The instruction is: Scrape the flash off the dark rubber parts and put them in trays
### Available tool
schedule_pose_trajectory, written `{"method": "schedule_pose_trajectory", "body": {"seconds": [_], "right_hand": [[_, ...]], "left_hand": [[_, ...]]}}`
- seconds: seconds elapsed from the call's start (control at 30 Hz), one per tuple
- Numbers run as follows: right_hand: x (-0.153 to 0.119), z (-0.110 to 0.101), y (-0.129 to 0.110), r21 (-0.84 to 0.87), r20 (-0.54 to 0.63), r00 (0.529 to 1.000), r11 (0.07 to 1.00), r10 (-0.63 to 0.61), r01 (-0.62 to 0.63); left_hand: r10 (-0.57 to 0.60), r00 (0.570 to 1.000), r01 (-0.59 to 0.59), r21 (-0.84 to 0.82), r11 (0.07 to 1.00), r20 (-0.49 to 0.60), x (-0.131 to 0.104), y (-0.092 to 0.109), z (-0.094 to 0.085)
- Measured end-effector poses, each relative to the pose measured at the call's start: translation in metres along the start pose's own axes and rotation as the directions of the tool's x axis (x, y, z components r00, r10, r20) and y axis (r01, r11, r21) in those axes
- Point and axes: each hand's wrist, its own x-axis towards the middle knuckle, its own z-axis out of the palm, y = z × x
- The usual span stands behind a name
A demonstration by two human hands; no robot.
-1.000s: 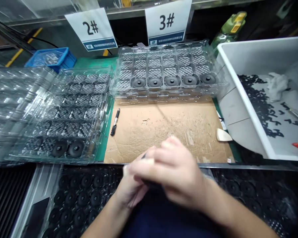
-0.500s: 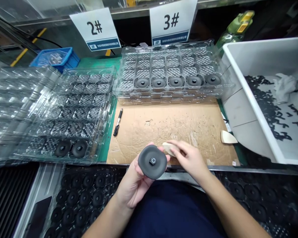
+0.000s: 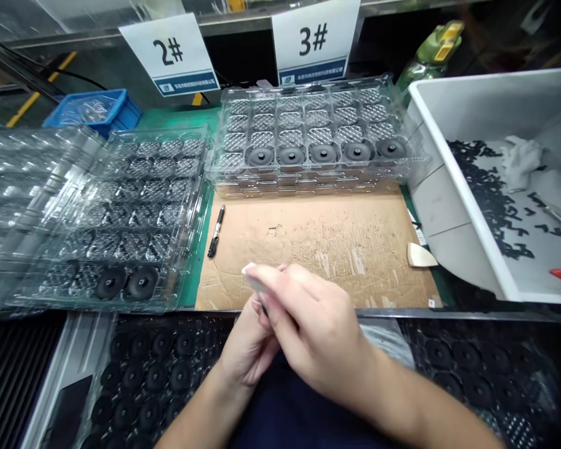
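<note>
My right hand [image 3: 315, 324] is closed around a white sponge pad [image 3: 251, 272], whose tip sticks out beyond the fingers. It crosses over my left hand [image 3: 247, 346], which is closed on a round black rubber-like disc. The right hand hides nearly all of that disc; only a dark sliver of it [image 3: 263, 308] shows between the hands. Both hands are together above the front edge of the cardboard sheet [image 3: 308, 231].
Clear trays [image 3: 229, 159] with black discs stand at the back, and another tray [image 3: 175, 234] is on the left. A pen [image 3: 216, 231] and a cream wedge sponge [image 3: 421, 255] lie nearby. At right, a white bin [image 3: 467, 231] contains small black pieces. Disc-filled trays [image 3: 140, 374] lie below.
My right hand has moved left with the sponge and now covers the disc in my left hand. The disc's face, visible before, is hidden. The whole view has shifted slightly.
</note>
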Motion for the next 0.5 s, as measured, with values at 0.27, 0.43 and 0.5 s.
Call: {"method": "schedule_pose_trajectory", "body": {"seconds": [0.27,0.43,0.5], "right_hand": [[-0.021,-0.032,0.002,-0.27,0.101,0.981,0.954,0.164,-0.131],[-0.005,-0.021,0.025,-0.103,0.012,0.979,0.974,-0.204,0.204],[-0.004,-0.019,0.039,0.038,-0.067,0.997,0.999,-0.025,0.027]], "left_hand": [[0.022,0.99,-0.011,-0.086,0.996,0.136,0.002,0.008,-0.004],[-0.034,0.98,0.05,-0.078,0.996,0.198,0.003,0.009,-0.003],[-0.048,0.971,0.068,-0.08,0.994,0.233,0.002,0.009,-0.004]]}}
